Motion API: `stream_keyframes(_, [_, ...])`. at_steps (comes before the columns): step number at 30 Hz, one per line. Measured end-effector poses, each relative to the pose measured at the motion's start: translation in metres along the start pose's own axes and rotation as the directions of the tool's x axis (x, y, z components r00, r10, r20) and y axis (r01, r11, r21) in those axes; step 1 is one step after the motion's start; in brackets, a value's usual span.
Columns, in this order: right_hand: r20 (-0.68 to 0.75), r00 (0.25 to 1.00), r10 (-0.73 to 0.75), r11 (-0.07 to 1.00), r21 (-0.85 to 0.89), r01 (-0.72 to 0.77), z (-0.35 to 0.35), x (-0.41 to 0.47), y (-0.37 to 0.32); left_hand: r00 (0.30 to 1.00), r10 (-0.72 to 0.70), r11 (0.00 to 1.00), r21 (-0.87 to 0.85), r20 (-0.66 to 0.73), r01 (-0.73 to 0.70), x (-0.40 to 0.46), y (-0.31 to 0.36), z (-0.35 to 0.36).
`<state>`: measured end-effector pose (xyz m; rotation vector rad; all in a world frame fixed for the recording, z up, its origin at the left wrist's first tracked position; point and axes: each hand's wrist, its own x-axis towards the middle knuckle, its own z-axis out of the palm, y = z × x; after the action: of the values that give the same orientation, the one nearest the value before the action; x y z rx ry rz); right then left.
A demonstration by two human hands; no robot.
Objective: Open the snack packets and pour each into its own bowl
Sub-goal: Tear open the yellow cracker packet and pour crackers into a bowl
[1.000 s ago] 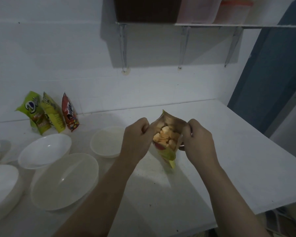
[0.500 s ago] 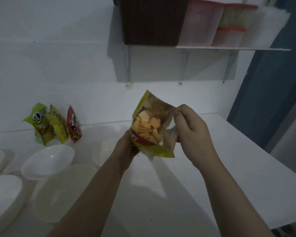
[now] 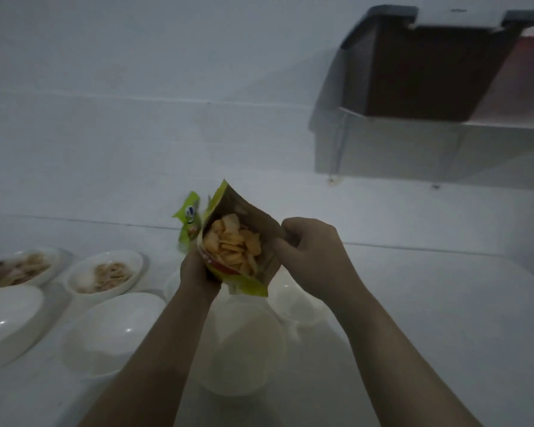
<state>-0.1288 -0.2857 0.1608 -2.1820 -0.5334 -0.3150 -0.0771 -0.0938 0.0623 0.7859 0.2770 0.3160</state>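
Opened snack packet, centre frame, mouth toward viewer. Left hand grips its 8 o'clock side; right hand pinches the 3 o'clock lip, spreading the mouth for pouring into an empty bowl at 6 o'clock.

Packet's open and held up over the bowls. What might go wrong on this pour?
1. The open packet is brim-full of chips and already tilted; a quick tip may dump them past the empty bowl below.
2. Bowls crowd together, so chips may land in the neighbouring empty bowl.
3. The right hand only pinches the packet's edge while the left hand grips its base; it might slip.
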Motion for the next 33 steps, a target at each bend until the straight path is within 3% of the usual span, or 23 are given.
stream_keyframes(7, [-0.035,0.995,-0.091,0.993,-0.081,0.088,0.076,0.035,-0.034,0.963,-0.029,0.998,0.051,-0.266,0.044,0.04,0.064,-0.064])
stream_keyframes(10, [-0.107,0.986,-0.128,0.988,-0.1,0.118,0.105,0.05,-0.051,0.954,-0.033,0.998,0.039,-0.299,0.047,0.061,0.084,-0.086])
stream_keyframes(14, [-0.165,0.984,-0.067,0.998,-0.016,0.065,0.139,0.069,-0.054,0.938,-0.006,0.995,0.093,-0.346,0.041,0.08,0.107,-0.102])
stream_keyframes(17, [-0.114,0.993,-0.044,0.999,-0.01,0.043,0.163,0.08,-0.054,0.935,0.056,0.986,0.169,-0.35,0.005,0.101,0.119,-0.12])
stream_keyframes(22, [-0.106,0.992,0.074,0.956,0.289,-0.041,0.191,0.09,-0.063,0.921,0.18,0.936,0.348,-0.344,-0.053,0.132,0.133,-0.143])
stream_keyframes(33, [-0.322,0.929,0.184,0.983,0.083,-0.166,0.223,0.118,-0.007,0.87,0.427,0.801,0.551,-0.248,-0.236,0.152,0.123,-0.148])
